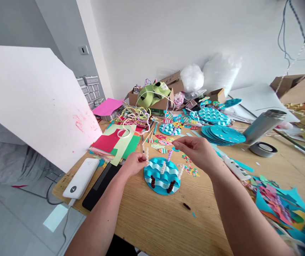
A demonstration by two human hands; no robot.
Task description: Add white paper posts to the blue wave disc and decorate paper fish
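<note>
A round blue paper disc (163, 190) with wavy blue and white paper strips lies on the table in front of me. Twisted pipe cleaners stand up from it: a purple one (170, 155) at the back, white ones in the middle and at the right, and dark brown ones (171, 186) at the front. My left hand (135, 163) is pinched at the disc's left edge on a white twisted pipe cleaner (147, 154). Above the disc's back right, my right hand (196, 151) has thumb and forefinger closed together; what they hold, if anything, I cannot make out.
Paper fish (158, 146) lie behind the disc. Stacked blue discs (223, 135), a steel flask (264, 124) and a glue bottle (236, 168) are to the right, with paper scraps (283, 202) nearer. Coloured paper (104, 144), tape (123, 133) and a white power bank (81, 177) are left.
</note>
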